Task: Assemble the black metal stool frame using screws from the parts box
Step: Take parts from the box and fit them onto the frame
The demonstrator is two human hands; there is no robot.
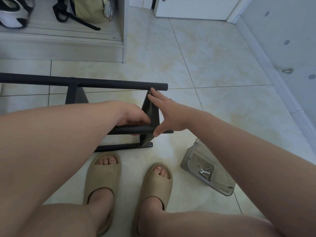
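Spreading across the whole view is a glossy cream marbled tile floor (213, 69) with thin dark grout lines. It meets a white door (196, 7) at the far side and a pale grey-blue wall (282, 31) on the right. At the far left stands a low grey shelf unit (59, 47) holding one khaki fabric bag with black straps (92, 9) and one white-and-black shoe (13, 12).

On the floor just ahead of the person's feet lies the black metal stool frame (102, 82), tipped on its side, its long axis running left to right. Three round tubes show, all lying that way: a far long one (119, 83), a middle one (136, 129) and a near one (119, 147). Two flat black cross plates join them, one at the left (76, 96) and one at the right (153, 110).

The left hand (133, 117) has its fingers curled round the middle tube beside the right plate. The right hand (164, 113) lies flat with straight fingers along that plate, its thumb touching the middle tube's end.

Two beige foam slide sandals (102, 175) are on the feet. To their right sits one clear plastic parts box (191, 156), tilted, holding one small silver spanner (204, 171) and other silver bits too small to count.
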